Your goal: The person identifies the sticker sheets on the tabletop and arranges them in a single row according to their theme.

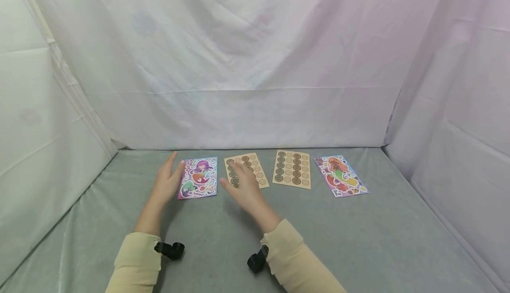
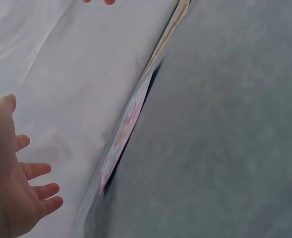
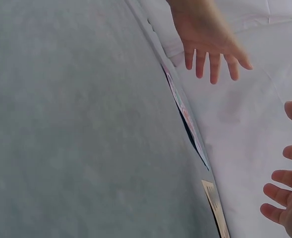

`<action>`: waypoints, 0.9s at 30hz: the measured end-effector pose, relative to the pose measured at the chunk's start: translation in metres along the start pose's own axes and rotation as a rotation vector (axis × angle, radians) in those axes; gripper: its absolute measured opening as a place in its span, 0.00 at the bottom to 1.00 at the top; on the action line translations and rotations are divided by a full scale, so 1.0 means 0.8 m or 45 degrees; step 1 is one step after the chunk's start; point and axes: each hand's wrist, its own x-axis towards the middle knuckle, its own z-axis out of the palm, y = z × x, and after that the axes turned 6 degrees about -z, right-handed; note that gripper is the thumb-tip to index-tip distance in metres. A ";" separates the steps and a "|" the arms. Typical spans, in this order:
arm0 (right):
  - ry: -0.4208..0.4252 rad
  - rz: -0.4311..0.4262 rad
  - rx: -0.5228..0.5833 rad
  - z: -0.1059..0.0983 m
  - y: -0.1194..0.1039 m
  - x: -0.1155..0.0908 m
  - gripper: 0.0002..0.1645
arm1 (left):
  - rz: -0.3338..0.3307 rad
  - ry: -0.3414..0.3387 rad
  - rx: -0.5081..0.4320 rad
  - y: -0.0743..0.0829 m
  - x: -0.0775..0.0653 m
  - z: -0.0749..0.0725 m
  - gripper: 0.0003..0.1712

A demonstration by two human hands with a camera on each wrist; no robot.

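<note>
Four flat sheets lie in a row on the grey cloth. At the left is a mermaid sticker sheet (image 1: 199, 177) with a purple-haired figure; my left hand (image 1: 167, 179) hovers at its left edge with the fingers spread. Beside it lies a tan sheet of round stickers (image 1: 260, 179), partly covered in the head view by my right hand (image 1: 248, 190), which is held above the cloth with loose, spread fingers. Neither hand holds anything. Both wrist views show the palms raised, with the mermaid sheet (image 2: 125, 129) seen at a low angle.
A second tan sheet with dark and light circles (image 1: 291, 169) lies right of centre. Farther right is another mermaid sheet (image 1: 341, 176), turned at a slant. White curtains (image 1: 255, 63) enclose the back and both sides of the grey cloth (image 1: 358, 240).
</note>
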 end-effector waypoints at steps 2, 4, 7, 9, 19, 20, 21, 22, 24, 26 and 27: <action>0.002 0.005 0.024 0.004 -0.002 -0.002 0.35 | 0.017 0.008 -0.024 -0.005 0.001 0.001 0.36; 0.003 -0.004 0.045 0.008 -0.004 -0.003 0.34 | 0.023 0.014 -0.048 -0.010 0.002 0.002 0.35; -0.008 -0.018 0.071 0.015 -0.005 -0.005 0.34 | -0.012 0.008 -0.082 -0.015 0.001 0.003 0.36; -0.019 -0.018 0.093 0.019 -0.006 -0.006 0.34 | -0.052 -0.003 -0.096 -0.017 0.000 0.004 0.37; -0.040 0.037 0.137 0.033 -0.002 -0.004 0.35 | -0.177 -0.015 -0.126 -0.026 -0.002 0.006 0.38; -0.044 0.043 0.151 0.035 -0.002 -0.003 0.35 | -0.183 -0.015 -0.127 -0.027 -0.002 0.007 0.38; -0.044 0.052 0.167 0.036 -0.002 -0.003 0.34 | -0.189 -0.016 -0.136 -0.028 -0.002 0.007 0.39; -0.046 0.064 0.178 0.038 -0.002 -0.002 0.34 | -0.191 -0.016 -0.147 -0.030 -0.001 0.007 0.39; -0.053 0.097 0.200 0.041 -0.003 -0.001 0.33 | -0.192 -0.019 -0.170 -0.031 -0.001 0.007 0.39; -0.057 0.130 0.220 0.043 -0.003 0.001 0.33 | -0.189 -0.017 -0.195 -0.034 0.000 0.007 0.39; -0.058 0.151 0.229 0.045 -0.003 0.002 0.32 | -0.189 -0.018 -0.207 -0.035 0.000 0.007 0.39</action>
